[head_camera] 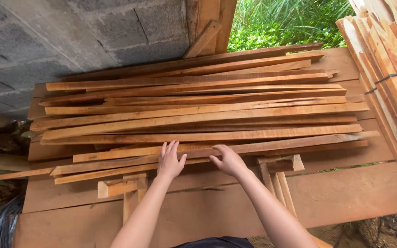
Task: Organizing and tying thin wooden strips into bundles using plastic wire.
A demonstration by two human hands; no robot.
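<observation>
The left hand [169, 161] lies flat and released on a long wood strip [207, 151] at the pile's six o'clock edge. The right hand [228, 160], fingers curled, touches it too. The bench [345, 193] carries the pile [198, 105]; tied slats [391, 69] stand at three o'clock.

Bare forearms, dark garment below

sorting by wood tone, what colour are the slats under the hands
Warm orange-brown wood slats, seen best in the head view.
</observation>
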